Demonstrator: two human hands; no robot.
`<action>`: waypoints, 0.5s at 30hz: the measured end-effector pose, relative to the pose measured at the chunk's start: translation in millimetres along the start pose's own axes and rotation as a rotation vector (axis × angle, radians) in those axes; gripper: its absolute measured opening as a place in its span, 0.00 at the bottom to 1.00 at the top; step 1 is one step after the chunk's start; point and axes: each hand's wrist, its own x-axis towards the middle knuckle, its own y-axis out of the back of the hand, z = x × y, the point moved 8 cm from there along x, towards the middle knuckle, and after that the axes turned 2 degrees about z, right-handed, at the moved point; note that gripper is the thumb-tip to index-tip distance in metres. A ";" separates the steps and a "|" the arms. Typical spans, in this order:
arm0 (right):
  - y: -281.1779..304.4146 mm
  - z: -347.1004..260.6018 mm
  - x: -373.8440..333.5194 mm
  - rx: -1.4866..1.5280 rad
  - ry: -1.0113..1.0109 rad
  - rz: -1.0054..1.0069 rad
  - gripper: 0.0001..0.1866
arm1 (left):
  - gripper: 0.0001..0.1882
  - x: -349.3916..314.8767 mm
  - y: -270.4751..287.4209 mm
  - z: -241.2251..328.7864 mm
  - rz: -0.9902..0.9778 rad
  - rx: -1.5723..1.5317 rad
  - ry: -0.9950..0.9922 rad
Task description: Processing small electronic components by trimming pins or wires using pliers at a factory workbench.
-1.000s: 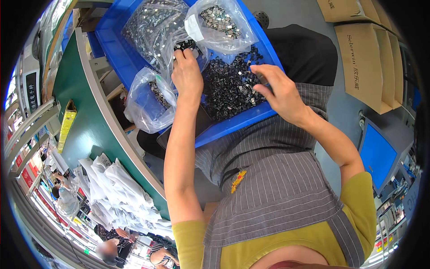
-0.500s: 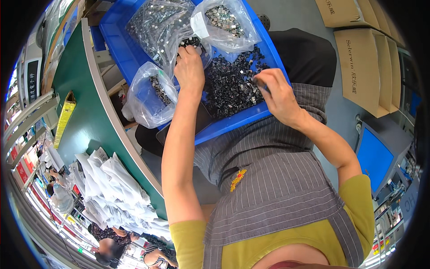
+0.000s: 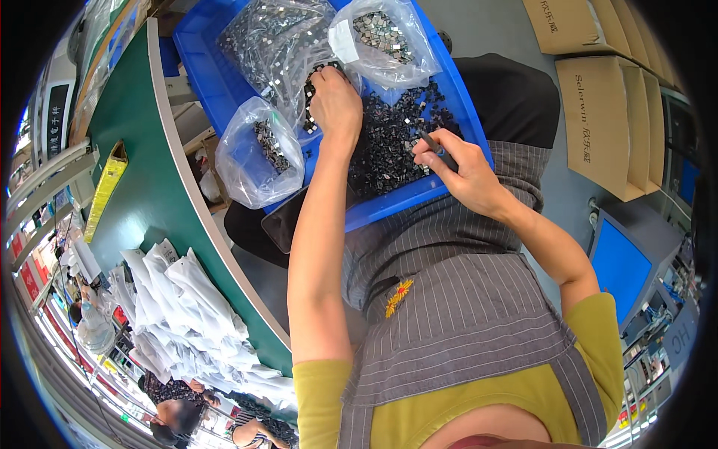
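A blue plastic bin [image 3: 389, 206] rests at my lap with a loose heap of small black square parts [image 3: 385, 146]. My left hand [image 3: 336, 105] is over the small dark parts beside a crumpled clear bag [image 3: 273, 49]; its fingers are curled together and what they pinch is hidden. Above the near right part of the heap, my right hand [image 3: 467, 172] grips a slim black tool [image 3: 428, 141], whose exact kind I cannot make out. Two more clear bags with small parts lie in the bin: one at the left [image 3: 247, 176], one at the far right [image 3: 419, 56].
A green table [image 3: 161, 194] curves along the left, bearing a yellow-wrapped bar [image 3: 105, 191] and a pile of white bags [image 3: 191, 307]. A dark flat slab [image 3: 280, 228] sits by the bin's near left corner. Brown cartons [image 3: 606, 120] and a blue-screened device [image 3: 621, 266] stand right.
My left hand has moved right and slightly nearer, revealing more small parts beside it. My right hand has dropped slightly nearer, and its black tool shows more plainly.
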 end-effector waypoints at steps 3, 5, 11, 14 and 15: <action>1.5 -3.2 0.6 0.038 -0.010 0.021 0.07 | 0.08 -2.4 3.7 -2.7 0.020 0.089 0.001; 2.3 -2.6 0.4 0.048 -0.022 0.020 0.07 | 0.08 -10.7 11.2 -1.1 0.041 0.027 -0.033; 4.5 -10.3 -2.9 -0.026 0.018 0.022 0.08 | 0.06 -70.9 38.2 6.0 -0.264 -0.959 0.411; -0.3 -21.7 -6.1 -0.116 0.072 -0.015 0.11 | 0.07 -107.6 70.8 33.3 -0.277 -1.306 0.467; -2.3 -30.9 -7.5 -0.178 0.107 -0.039 0.12 | 0.07 -115.5 82.1 43.0 -0.273 -1.344 0.429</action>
